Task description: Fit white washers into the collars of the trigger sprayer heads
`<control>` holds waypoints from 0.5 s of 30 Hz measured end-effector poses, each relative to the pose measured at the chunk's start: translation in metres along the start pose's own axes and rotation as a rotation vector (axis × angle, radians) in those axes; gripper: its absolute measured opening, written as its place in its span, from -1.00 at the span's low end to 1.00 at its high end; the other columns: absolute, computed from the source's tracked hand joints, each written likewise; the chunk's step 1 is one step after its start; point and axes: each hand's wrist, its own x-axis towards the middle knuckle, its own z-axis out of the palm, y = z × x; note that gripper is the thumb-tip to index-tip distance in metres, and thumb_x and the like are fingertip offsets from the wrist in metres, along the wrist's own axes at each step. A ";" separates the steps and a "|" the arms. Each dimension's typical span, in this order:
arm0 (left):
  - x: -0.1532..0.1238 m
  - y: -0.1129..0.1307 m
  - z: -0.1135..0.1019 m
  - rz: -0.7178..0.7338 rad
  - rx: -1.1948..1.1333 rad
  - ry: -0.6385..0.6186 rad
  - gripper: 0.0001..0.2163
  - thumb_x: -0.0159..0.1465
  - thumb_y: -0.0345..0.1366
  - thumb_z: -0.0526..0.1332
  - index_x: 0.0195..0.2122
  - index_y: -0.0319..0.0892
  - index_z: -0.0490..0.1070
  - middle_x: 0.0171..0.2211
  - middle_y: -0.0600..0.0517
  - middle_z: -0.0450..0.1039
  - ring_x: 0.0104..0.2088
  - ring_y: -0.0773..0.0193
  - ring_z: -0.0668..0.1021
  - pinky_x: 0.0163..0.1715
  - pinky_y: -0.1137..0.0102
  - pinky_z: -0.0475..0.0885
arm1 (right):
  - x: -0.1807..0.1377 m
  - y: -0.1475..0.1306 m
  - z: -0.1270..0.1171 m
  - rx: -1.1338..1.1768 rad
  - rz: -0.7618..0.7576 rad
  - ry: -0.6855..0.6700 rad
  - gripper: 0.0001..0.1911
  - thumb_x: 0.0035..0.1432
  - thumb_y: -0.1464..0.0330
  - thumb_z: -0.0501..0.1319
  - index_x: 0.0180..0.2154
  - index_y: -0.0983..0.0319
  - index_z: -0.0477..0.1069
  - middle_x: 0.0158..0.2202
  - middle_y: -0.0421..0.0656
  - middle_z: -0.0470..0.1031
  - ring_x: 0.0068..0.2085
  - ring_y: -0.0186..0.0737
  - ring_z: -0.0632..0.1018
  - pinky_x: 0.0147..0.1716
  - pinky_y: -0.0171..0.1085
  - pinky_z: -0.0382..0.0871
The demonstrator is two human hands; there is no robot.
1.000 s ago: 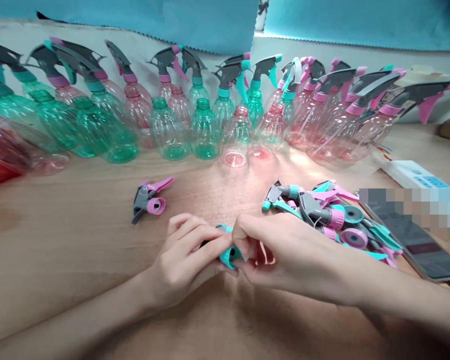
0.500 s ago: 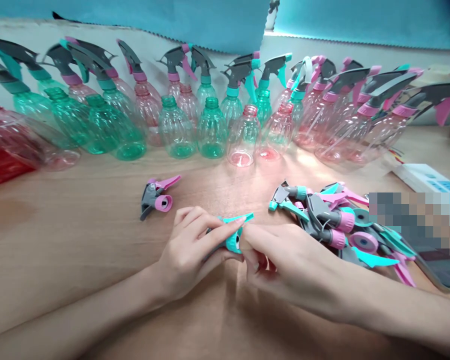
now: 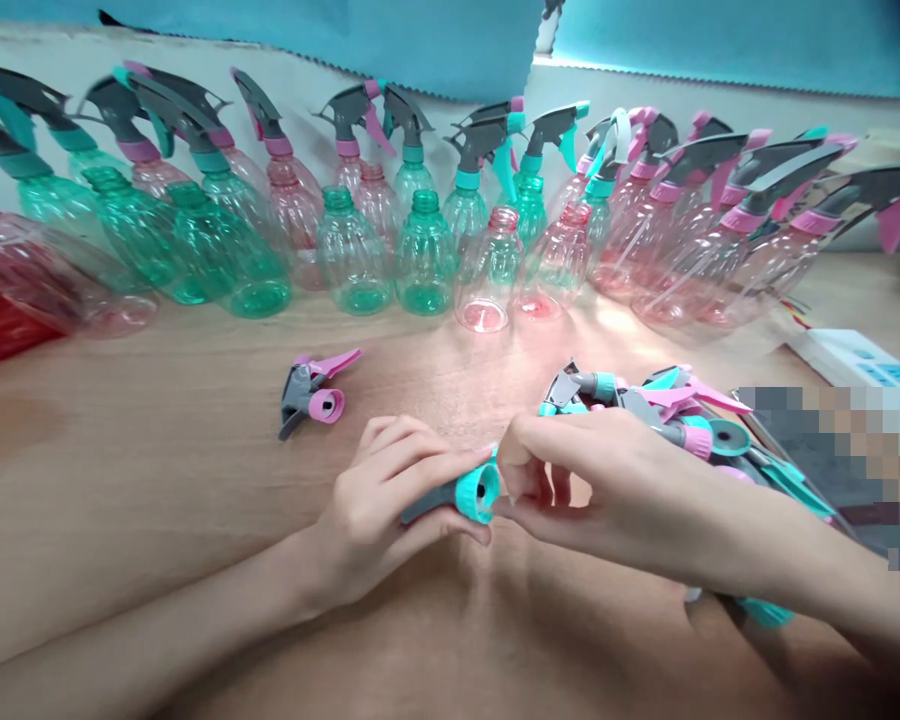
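Note:
My left hand (image 3: 379,500) is wrapped round a grey and teal trigger spray head (image 3: 474,492), its teal collar facing right with the round opening showing. My right hand (image 3: 562,470) is beside that collar, its fingers curled in a pinch with the thumb tip close to the rim. Whatever may be between those fingertips is hidden. A grey and pink trigger spray head (image 3: 311,397) lies on the table beyond my left hand. Behind my right hand is a pile of spray heads (image 3: 694,437) in grey, pink and teal, partly covered by the hand and forearm.
Along the back stand several open bottles (image 3: 425,262), green and pink, among several bottles fitted with spray heads (image 3: 660,220). A red bag or wrap (image 3: 7,310) is at the left edge. A white power strip (image 3: 862,358) lies right. Blue cloth (image 3: 390,40) hangs behind.
My right hand has shifted slightly up and its pinch has loosened, baring the teal collar. The spray head in my left hand has turned so its opening shows more.

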 end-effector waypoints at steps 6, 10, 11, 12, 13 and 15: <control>0.000 0.001 -0.001 0.007 -0.022 -0.002 -0.71 0.24 -0.13 0.22 -0.06 -0.13 0.35 -0.36 0.04 0.43 -0.31 0.24 0.40 -0.26 0.30 0.27 | 0.003 0.000 0.009 0.108 -0.036 0.028 -0.83 0.07 0.53 0.17 -0.43 0.19 0.20 -0.51 -0.37 0.29 -0.51 -0.50 0.32 -0.53 -0.46 0.12; 0.000 0.001 -0.002 -0.009 0.001 0.008 -0.74 0.26 -0.14 0.20 -0.09 -0.13 0.36 -0.39 0.04 0.37 -0.35 0.25 0.35 -0.31 0.32 0.25 | 0.004 -0.001 0.018 0.326 0.047 0.052 -0.80 0.05 0.48 0.20 -0.47 0.19 0.17 -0.52 -0.36 0.29 -0.53 -0.49 0.32 -0.56 -0.45 0.14; 0.000 0.001 -0.002 -0.008 0.009 0.013 -0.74 0.27 -0.14 0.18 -0.07 -0.12 0.35 -0.39 0.04 0.37 -0.35 0.25 0.35 -0.32 0.32 0.25 | 0.004 -0.001 0.019 0.362 0.096 0.065 -0.78 0.05 0.45 0.21 -0.48 0.18 0.15 -0.52 -0.36 0.30 -0.54 -0.48 0.32 -0.58 -0.44 0.14; 0.000 0.001 -0.002 -0.007 0.016 0.017 -0.75 0.29 -0.14 0.16 -0.06 -0.12 0.35 -0.39 0.04 0.36 -0.35 0.25 0.35 -0.33 0.32 0.25 | 0.004 -0.002 0.020 0.380 0.142 0.080 -0.76 0.05 0.43 0.22 -0.49 0.18 0.13 -0.52 -0.35 0.30 -0.53 -0.46 0.32 -0.58 -0.43 0.14; -0.001 0.001 -0.002 -0.007 0.022 0.018 -0.75 0.30 -0.15 0.14 -0.05 -0.12 0.35 -0.38 0.03 0.36 -0.35 0.25 0.35 -0.33 0.32 0.25 | 0.004 -0.003 0.021 0.381 0.173 0.097 -0.75 0.05 0.40 0.22 -0.50 0.17 0.11 -0.53 -0.35 0.30 -0.53 -0.45 0.31 -0.58 -0.42 0.14; -0.001 0.001 -0.001 -0.012 0.035 0.014 -0.75 0.33 -0.15 0.11 -0.04 -0.13 0.34 -0.38 0.02 0.37 -0.35 0.26 0.35 -0.32 0.32 0.24 | 0.003 -0.006 0.023 0.357 0.186 0.126 -0.73 0.05 0.40 0.20 -0.50 0.17 0.08 -0.54 -0.34 0.28 -0.53 -0.43 0.30 -0.56 -0.40 0.15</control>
